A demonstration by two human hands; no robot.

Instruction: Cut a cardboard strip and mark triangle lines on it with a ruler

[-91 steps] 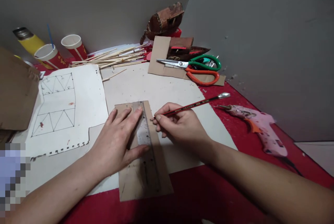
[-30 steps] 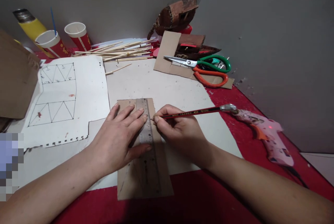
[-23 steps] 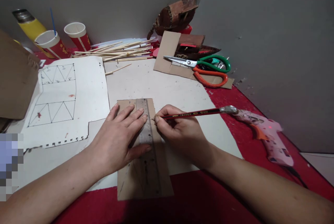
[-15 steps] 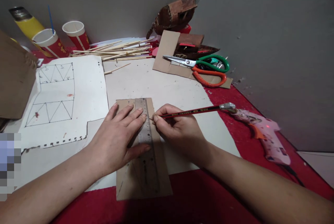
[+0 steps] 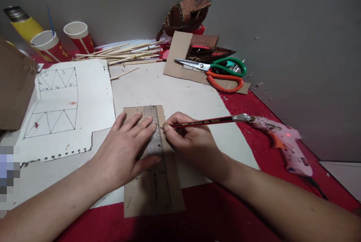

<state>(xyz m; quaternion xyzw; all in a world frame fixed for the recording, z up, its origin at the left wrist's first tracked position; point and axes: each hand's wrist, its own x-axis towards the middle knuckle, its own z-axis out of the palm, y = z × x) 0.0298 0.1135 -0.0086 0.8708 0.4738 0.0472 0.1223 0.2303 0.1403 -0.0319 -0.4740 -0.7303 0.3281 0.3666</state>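
My left hand [image 5: 121, 149] lies flat with its fingers spread, pressing a clear ruler [image 5: 155, 181] onto a rectangular piece of brown cardboard [image 5: 137, 198]. The fingertips rest on the ruler's upper part, and the thumb lies across it lower down. In my right hand [image 5: 194, 142] a dark red and black pencil [image 5: 208, 121] is pinched, its point down at the ruler's right edge and its metal-capped end towards the right. Pencil lines show on the lower part of the cardboard, partly under the ruler.
A sheet with truss drawings [image 5: 91, 95] lies left. Wooden sticks [image 5: 126, 54], paper cups [image 5: 79, 38] and a yellow bottle [image 5: 26, 27] stand behind. Scissors [image 5: 201, 66] rest on cardboard at the back right, near brown model boats [image 5: 187, 14]. A pink glue gun [image 5: 295, 151] lies right.
The view has shifted slightly, moving the surroundings a little left. The pencil's capped end has dipped slightly; its point stays by the ruler's edge. My left hand holds its place on the ruler.
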